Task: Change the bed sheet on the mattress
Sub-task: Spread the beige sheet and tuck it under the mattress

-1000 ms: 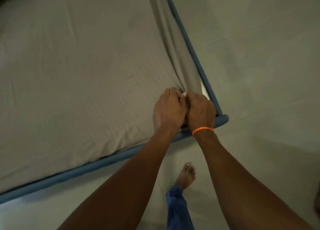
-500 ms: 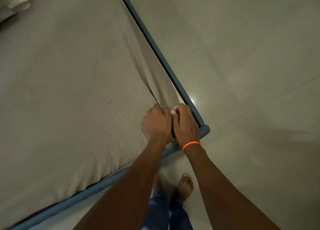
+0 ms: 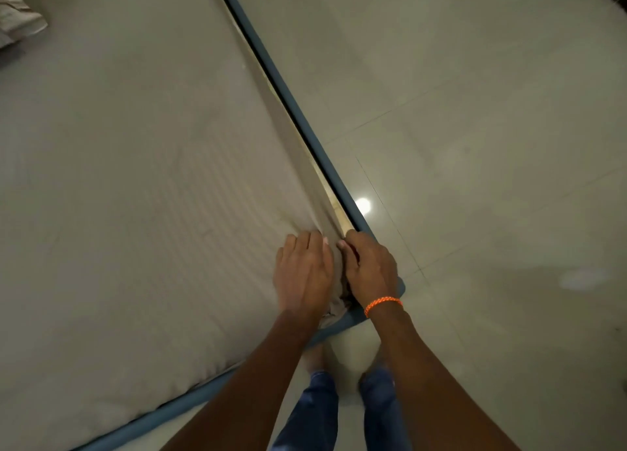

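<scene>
At the mattress corner the left hand point(image 3: 303, 274) presses flat while the right hand point(image 3: 369, 271) grips bunched beige striped cotton sheet point(image 3: 142, 186) between them: soft, light, best taken at its gathered corner

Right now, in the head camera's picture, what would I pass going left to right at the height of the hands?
Bed sheet → left hand, resting flat on the sheet → right hand, gripping bunched sheet at the corner → blue bed frame → tiled floor.
</scene>
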Demonstrator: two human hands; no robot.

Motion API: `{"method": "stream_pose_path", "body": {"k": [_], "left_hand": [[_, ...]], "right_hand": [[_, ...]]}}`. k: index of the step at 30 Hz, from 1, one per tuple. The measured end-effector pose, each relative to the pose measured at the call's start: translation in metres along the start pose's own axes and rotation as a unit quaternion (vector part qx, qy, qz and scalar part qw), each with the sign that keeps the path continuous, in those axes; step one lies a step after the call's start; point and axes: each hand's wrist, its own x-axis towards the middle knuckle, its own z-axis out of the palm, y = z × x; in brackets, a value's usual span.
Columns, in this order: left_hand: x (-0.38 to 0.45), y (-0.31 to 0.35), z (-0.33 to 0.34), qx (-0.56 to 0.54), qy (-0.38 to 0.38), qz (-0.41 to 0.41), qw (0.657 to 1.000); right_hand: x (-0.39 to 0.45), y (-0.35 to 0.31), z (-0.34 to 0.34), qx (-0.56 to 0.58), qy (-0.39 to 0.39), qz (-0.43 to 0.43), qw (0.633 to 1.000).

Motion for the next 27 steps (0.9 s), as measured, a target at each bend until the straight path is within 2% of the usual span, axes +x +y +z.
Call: {"method": "stream_pose_path", "body": {"k": [3,5,8,11,13,17,20,21,24,25,27], "left_hand": [[0.011,0.006,0.004,0.031,-0.016,0.044,0.998],[0.025,0.01,0.006,0.032,-0.041,0.086,0.995],[0.045,0.008,0.012,0.039,-0.086,0.159,0.983],[0.07,0.005,0.024,0.086,-0.153,0.228,0.958],[0.083,0.007,0.03,0.101,-0.188,0.243,0.946],[0.101,0.023,0.03,0.046,-0.183,0.265,0.946],[0.102,0.021,0.03,0.115,-0.271,0.258,0.92],[0.099,0.02,0.031,0.16,-0.296,0.262,0.904],[0.096,0.026,0.035,0.216,-0.305,0.276,0.886],[0.098,0.03,0.037,0.221,-0.303,0.274,0.885],[0.101,0.035,0.041,0.234,-0.312,0.269,0.881]], "right_hand": [[-0.008,0.015,-0.017,-0.096,0.081,0.016,0.992],[-0.005,0.02,-0.018,-0.108,0.102,0.044,0.988],[0.002,0.022,-0.001,-0.041,0.072,0.138,0.987],[0.012,0.033,0.01,-0.079,0.063,0.18,0.978],[0.024,0.041,0.006,-0.115,0.087,0.2,0.969],[0.058,0.054,-0.015,-0.164,0.132,0.174,0.962],[0.091,0.086,-0.051,-0.156,0.197,0.288,0.924],[0.097,0.101,-0.066,-0.153,0.177,0.304,0.923],[0.099,0.129,-0.092,-0.165,-0.033,0.185,0.968],[0.096,0.126,-0.093,-0.144,-0.07,0.156,0.975],[0.079,0.106,-0.079,-0.074,-0.095,0.148,0.982]]}}
